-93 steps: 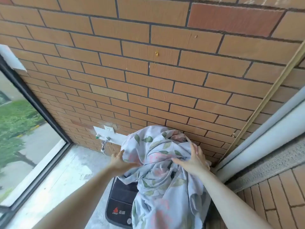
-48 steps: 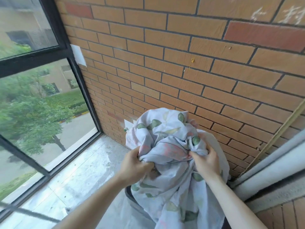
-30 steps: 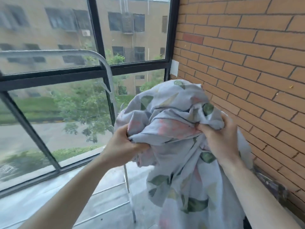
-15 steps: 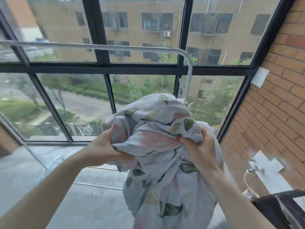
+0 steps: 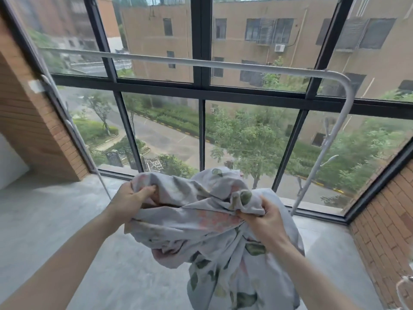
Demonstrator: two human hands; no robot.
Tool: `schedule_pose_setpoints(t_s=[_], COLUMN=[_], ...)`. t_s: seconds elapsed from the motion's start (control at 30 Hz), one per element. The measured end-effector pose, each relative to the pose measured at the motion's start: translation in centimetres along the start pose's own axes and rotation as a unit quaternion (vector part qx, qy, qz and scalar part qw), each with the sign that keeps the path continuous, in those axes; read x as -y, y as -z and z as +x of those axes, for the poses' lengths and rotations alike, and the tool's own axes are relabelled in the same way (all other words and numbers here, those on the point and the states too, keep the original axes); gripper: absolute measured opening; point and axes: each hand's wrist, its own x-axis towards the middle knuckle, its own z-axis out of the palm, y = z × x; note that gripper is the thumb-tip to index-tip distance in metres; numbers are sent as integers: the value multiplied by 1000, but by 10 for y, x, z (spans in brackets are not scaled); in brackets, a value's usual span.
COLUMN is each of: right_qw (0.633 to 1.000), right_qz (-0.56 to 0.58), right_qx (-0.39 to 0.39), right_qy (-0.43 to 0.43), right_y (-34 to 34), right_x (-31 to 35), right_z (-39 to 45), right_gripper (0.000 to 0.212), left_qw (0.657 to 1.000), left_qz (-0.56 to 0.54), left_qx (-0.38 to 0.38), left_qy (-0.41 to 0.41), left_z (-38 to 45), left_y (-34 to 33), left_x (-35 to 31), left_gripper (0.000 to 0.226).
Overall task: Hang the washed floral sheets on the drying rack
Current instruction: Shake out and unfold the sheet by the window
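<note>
1. Two brick walls close the room at the sides, the left wall (image 5: 29, 130) and the right wall (image 5: 384, 222), with a bare grey concrete floor (image 5: 55, 211) running between them.
2. A wide window (image 5: 201, 90) with a dark metal frame fills the far side; through the glass show a tan building (image 5: 268, 30), a road (image 5: 169, 139) and green trees (image 5: 250, 135).
3. The drying rack (image 5: 223, 66) is a pale metal tube standing just in front of the window. Its top bar runs level across the view, bends down at the right end and drops to the floor near the right wall. The bar carries nothing.
4. No basket or tub shows in this view.
5. The sheet (image 5: 214, 222) is a bunched, crumpled bundle of pale cloth printed with green leaves and pink flowers. It is held up in front of the person, below the top bar and apart from it, with its loose end hanging down toward the floor.
6. The left hand (image 5: 130, 203) clenches a fold at the bundle's upper left, fingers curled into the cloth.
7. The right hand (image 5: 266, 217) grasps a gathered knot of cloth at the upper right, thumb and fingers wrapped round it.
8. A small part of a pale curved thing shows at the lower right edge; what it is cannot be told.
</note>
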Motion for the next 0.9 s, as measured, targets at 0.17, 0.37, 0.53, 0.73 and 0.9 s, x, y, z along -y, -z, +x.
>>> schedule_pose_setpoints(t_s=[0.17,0.37,0.53,0.73,0.9], right_qw=[999,998,1000,999,997], right_qz=[-25,-33,-24,-3,-25], right_qx=[-6,-7,-16,18,41], right_qy=[34,54,2,-30,-68], right_y=[-70,-146,-186,-223,-261], right_x=[18,34,28,20,-1], right_z=[11,20,23,51,72], right_gripper=[26,20,24,19,29], left_qw=[989,973,966,952,941], left_qz=[114,181,155,170,211], left_qx=[56,43,31,5,8], left_qy=[-72,-137,-204,-256,-266], left_z=[35,84,116,156,182], left_y=[68,139,165,182,201], left_x=[10,19,11,2,9], left_gripper=[20,28,48,40,37])
